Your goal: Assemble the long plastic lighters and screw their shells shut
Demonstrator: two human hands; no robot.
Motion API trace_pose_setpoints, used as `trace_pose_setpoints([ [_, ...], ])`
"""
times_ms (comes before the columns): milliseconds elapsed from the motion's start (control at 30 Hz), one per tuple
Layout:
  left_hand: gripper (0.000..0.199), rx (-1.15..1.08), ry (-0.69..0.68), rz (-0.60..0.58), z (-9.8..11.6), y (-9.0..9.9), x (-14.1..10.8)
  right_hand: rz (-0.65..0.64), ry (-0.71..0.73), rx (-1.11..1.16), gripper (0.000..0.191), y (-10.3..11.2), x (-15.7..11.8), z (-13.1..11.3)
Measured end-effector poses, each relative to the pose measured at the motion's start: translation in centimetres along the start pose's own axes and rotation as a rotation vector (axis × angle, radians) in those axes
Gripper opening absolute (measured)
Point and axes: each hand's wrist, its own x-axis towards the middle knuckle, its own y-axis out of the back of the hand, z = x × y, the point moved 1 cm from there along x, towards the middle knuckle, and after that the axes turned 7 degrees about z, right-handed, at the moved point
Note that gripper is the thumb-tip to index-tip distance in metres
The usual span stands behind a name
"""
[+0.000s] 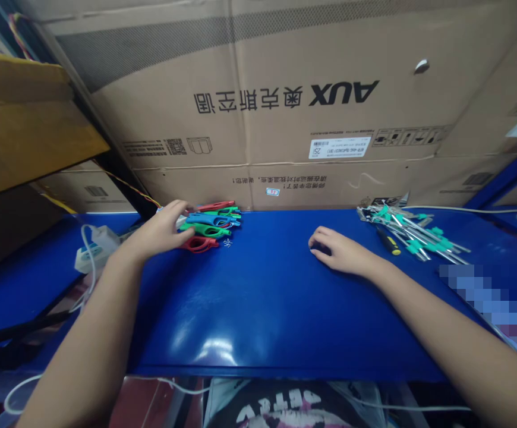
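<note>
My left hand (169, 227) is over the near left end of a pile of coloured plastic handles with finger loops. Its thumb and fingers close around the pale end of a blue plastic handle (209, 220); part of the grip is hidden. Beside it lie a green handle (211, 230) and a red handle (202, 244), with more green and red ones behind. My right hand (335, 249) rests on the blue table (267, 297), fingers loosely curled, thumb apart, nothing visible in it. Right of it lies a screwdriver (390, 242) with a black and yellow handle.
Metal rods with teal plastic parts (412, 232) lie heaped at the back right. A large cardboard sheet (276, 148) stands behind the table. At left are a power strip (91, 252) with a white cable and a yellow-brown box (31, 125). Blue shelf posts stand at right.
</note>
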Motion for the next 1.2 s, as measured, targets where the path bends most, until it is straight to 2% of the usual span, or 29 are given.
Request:
trace_pose_setpoints([
  [67,0.036,0.028,-0.006,0.153,1.9,-0.7,0.1,0.179,0.069,0.001,0.011,-0.2,0.2,-0.3],
  [133,0.043,0.058,0.030,0.182,3.7,-2.1,-0.2,0.293,0.101,0.017,0.013,-0.4,0.4,-0.6],
  [200,0.046,0.067,-0.033,0.107,5.2,-3.9,-0.6,0.283,0.100,0.042,0.016,-0.6,0.5,-0.8],
  [267,0.041,0.027,-0.156,0.035,6.2,-5.7,-0.9,0.212,0.075,0.073,0.018,-0.7,0.4,-0.9],
  [367,0.030,-0.002,-0.243,0.020,6.6,-7.5,-1.2,0.129,0.023,0.080,0.018,-0.8,0.3,-1.2],
  [467,0.030,0.006,-0.209,0.089,5.8,-7.8,-0.9,0.103,-0.035,-0.012,0.022,-0.9,0.1,-1.5],
  [567,0.034,0.047,-0.096,0.191,4.3,-6.9,0.0,0.132,-0.097,-0.076,0.028,-0.9,0.1,-1.8],
  [667,0.035,0.114,-0.010,0.239,2.6,-5.6,1.9,0.180,-0.040,-0.094,0.033,-0.9,0.1,-2.4],
  [800,0.027,0.213,0.021,0.143,0.2,-4.9,5.7,0.124,0.020,-0.094,0.034,-0.9,0.1,-2.8],
  [933,0.028,0.271,0.037,0.009,-1.7,-5.5,8.4,0.109,0.026,-0.121,0.029,-0.5,0.0,-2.3],
  [1067,0.025,0.292,0.024,-0.080,-2.3,-6.0,9.2,0.165,0.050,-0.180,0.026,0.5,0.1,-1.8],
  [1200,0.020,0.282,-0.018,-0.076,-2.4,-5.5,9.2,0.231,0.058,-0.216,0.026,1.6,0.4,-1.4],
])
